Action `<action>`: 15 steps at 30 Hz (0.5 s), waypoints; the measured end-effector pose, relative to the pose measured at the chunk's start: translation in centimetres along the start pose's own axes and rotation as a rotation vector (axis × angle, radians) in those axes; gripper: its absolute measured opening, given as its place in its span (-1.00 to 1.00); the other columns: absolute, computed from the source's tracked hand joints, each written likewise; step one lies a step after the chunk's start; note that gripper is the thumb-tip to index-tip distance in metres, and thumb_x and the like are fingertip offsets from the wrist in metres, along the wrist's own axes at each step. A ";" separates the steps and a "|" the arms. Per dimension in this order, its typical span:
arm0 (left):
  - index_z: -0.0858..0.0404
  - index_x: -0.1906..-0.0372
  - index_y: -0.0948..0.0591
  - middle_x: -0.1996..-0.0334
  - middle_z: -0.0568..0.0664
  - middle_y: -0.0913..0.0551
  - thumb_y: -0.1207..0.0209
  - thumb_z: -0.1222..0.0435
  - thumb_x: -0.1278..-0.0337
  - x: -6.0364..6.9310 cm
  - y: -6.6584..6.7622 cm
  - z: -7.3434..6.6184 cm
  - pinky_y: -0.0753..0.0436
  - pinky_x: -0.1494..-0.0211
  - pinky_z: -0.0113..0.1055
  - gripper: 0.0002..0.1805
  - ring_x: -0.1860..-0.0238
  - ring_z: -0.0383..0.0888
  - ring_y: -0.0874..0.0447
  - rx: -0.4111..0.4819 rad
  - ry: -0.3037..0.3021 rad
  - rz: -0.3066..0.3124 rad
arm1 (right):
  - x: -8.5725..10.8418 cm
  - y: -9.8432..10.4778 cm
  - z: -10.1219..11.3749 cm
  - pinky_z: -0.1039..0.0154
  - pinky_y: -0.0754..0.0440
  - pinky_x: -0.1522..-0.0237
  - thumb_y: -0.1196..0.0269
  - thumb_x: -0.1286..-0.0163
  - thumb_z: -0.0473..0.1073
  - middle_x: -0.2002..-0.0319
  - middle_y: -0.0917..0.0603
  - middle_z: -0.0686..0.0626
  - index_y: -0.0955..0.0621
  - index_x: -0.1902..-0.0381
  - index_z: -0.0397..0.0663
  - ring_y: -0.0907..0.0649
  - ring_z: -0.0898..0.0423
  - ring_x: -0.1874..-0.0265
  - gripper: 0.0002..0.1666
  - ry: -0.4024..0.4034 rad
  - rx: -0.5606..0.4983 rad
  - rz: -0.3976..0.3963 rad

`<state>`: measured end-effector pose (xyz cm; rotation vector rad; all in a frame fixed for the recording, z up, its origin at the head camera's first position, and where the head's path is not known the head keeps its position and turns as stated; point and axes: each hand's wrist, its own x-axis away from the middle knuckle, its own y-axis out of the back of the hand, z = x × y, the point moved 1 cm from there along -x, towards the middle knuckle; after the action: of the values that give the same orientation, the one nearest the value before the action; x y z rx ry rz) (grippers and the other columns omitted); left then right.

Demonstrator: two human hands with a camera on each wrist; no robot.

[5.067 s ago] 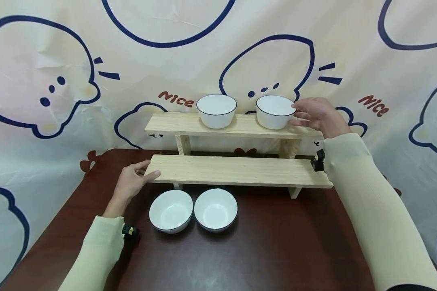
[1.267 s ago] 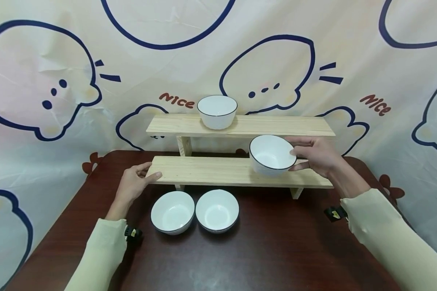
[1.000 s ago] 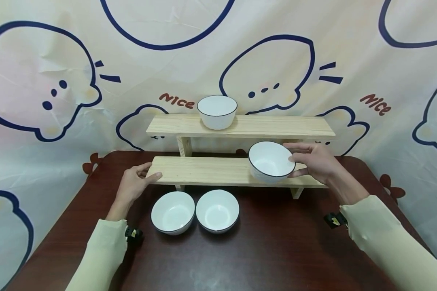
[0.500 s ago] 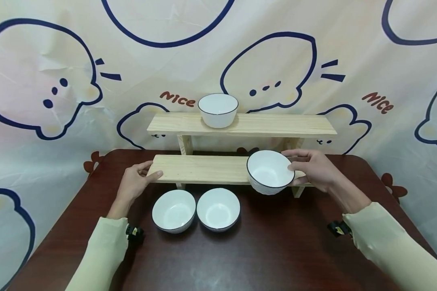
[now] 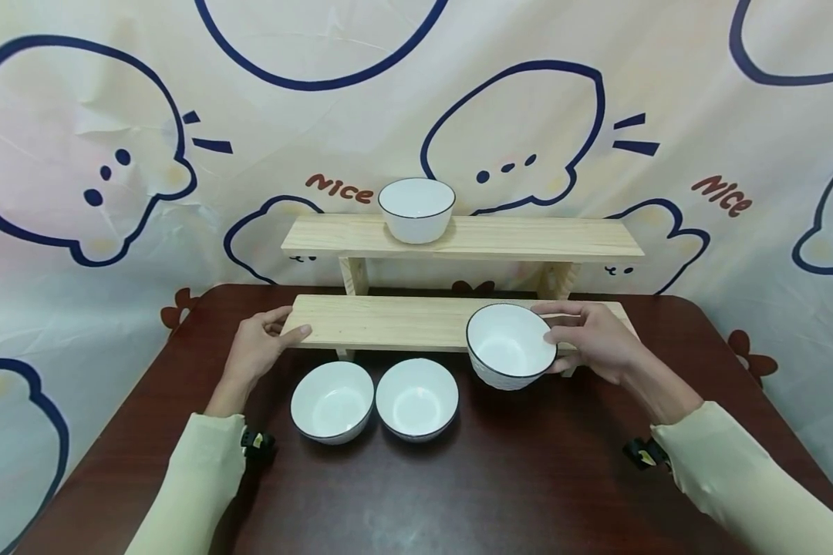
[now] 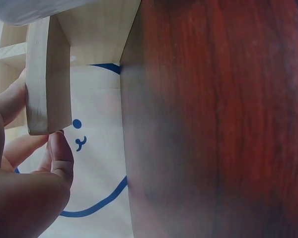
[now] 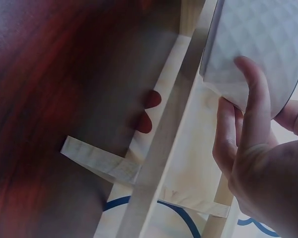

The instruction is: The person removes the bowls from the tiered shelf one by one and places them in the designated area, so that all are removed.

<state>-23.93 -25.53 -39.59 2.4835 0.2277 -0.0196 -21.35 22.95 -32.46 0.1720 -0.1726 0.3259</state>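
My right hand (image 5: pixel 593 339) grips a white bowl (image 5: pixel 510 343) with a dark rim, thumb at the rim and fingers on its side. The bowl hangs in front of the lower board's right part, slightly tilted; the right wrist view shows its dimpled outside (image 7: pixel 263 44). With my left hand (image 5: pixel 255 351) I hold the left end of the lower board (image 5: pixel 382 322) of a two-step wooden rack, thumb on top; the left wrist view shows the fingers at the board's end (image 6: pixel 49 99). Another white bowl (image 5: pixel 416 212) stands on the upper board (image 5: pixel 527 237).
Two white bowls, a left one (image 5: pixel 332 402) and a right one (image 5: pixel 417 399), stand side by side on the dark red-brown table (image 5: pixel 416 501) in front of the rack. A cloth (image 5: pixel 319 139) with cartoon drawings hangs behind.
The right hand has taken its bowl from the upper board and brought it down and forward, past the lower board's front edge. The left hand stays at the board's end.
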 end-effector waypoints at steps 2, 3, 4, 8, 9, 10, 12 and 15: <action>0.45 -0.40 -0.44 -0.02 0.35 -0.61 -0.37 0.11 -0.27 0.0 0.0 0.1 -0.53 0.21 -0.29 -0.26 0.07 0.12 -0.56 -0.004 0.001 0.000 | 0.1 -0.1 -0.2 0.16 -0.72 0.42 -0.22 -0.39 -0.45 -0.06 -0.59 -0.22 -0.36 -0.42 -0.39 -0.74 0.03 0.38 -0.34 0.000 -0.003 0.001; 0.44 -0.39 -0.44 -0.02 0.35 -0.62 -0.38 0.12 -0.26 0.0 0.0 0.1 -0.53 0.21 -0.29 -0.26 0.07 0.12 -0.56 -0.004 0.000 0.000 | 0.2 -0.2 -0.3 0.15 -0.73 0.42 -0.22 -0.38 -0.45 -0.04 -0.61 -0.21 -0.36 -0.42 -0.40 -0.74 0.03 0.38 -0.34 0.004 -0.007 0.001; 0.45 -0.39 -0.44 -0.02 0.35 -0.62 -0.38 0.12 -0.26 0.0 0.0 0.1 -0.53 0.21 -0.29 -0.27 0.07 0.12 -0.56 -0.005 -0.005 -0.001 | 0.3 -0.2 -0.4 0.15 -0.73 0.42 -0.22 -0.38 -0.46 -0.03 -0.62 -0.20 -0.36 -0.41 -0.40 -0.74 0.03 0.38 -0.35 0.006 -0.012 -0.003; 0.44 -0.38 -0.46 -0.04 0.35 -0.62 -0.38 0.12 -0.26 -0.1 0.0 0.1 -0.54 0.21 -0.32 -0.28 0.08 0.12 -0.57 0.000 -0.021 -0.002 | 0.5 -0.2 -1.0 0.13 -0.73 0.40 -0.21 -0.37 -0.48 0.02 -0.66 -0.16 -0.37 -0.40 -0.41 -0.75 0.02 0.37 -0.36 0.020 -0.039 -0.009; 0.44 -0.38 -0.46 -0.05 0.35 -0.62 -0.38 0.12 -0.26 -0.1 0.0 0.1 -0.54 0.21 -0.33 -0.28 0.08 0.12 -0.57 0.004 -0.023 -0.001 | 0.6 -0.2 -1.1 0.12 -0.73 0.40 -0.22 -0.37 -0.49 0.03 -0.67 -0.15 -0.38 -0.39 -0.41 -0.75 0.02 0.38 -0.36 0.022 -0.050 -0.008; 0.44 -0.38 -0.46 -0.06 0.35 -0.62 -0.38 0.11 -0.25 -0.1 0.0 0.1 -0.54 0.21 -0.33 -0.28 0.07 0.12 -0.57 0.004 -0.024 -0.001 | 0.7 -0.2 -1.2 0.12 -0.73 0.40 -0.22 -0.36 -0.49 0.04 -0.67 -0.14 -0.39 -0.38 -0.40 -0.75 0.02 0.38 -0.37 0.020 -0.059 -0.008; 0.44 -0.37 -0.47 -0.06 0.35 -0.62 -0.38 0.11 -0.25 0.0 0.0 0.1 -0.54 0.22 -0.33 -0.27 0.07 0.12 -0.57 0.006 -0.021 -0.001 | 0.8 -0.2 -1.4 0.11 -0.73 0.40 -0.23 -0.35 -0.49 0.05 -0.67 -0.14 -0.41 -0.37 -0.40 -0.76 0.00 0.41 -0.37 0.019 -0.068 0.000; 0.44 -0.38 -0.47 -0.06 0.35 -0.62 -0.39 0.10 -0.25 0.0 0.0 0.1 -0.53 0.21 -0.32 -0.27 0.07 0.12 -0.56 0.007 -0.013 -0.001 | 1.0 -0.3 -1.7 0.09 -0.73 0.40 -0.24 -0.34 -0.49 0.05 -0.67 -0.14 -0.42 -0.36 -0.40 -0.76 -0.01 0.42 -0.38 0.018 -0.074 0.012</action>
<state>-23.88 -25.63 -39.67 2.4896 0.2233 -0.0374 -20.09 23.27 -33.97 0.0952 -0.1679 0.3324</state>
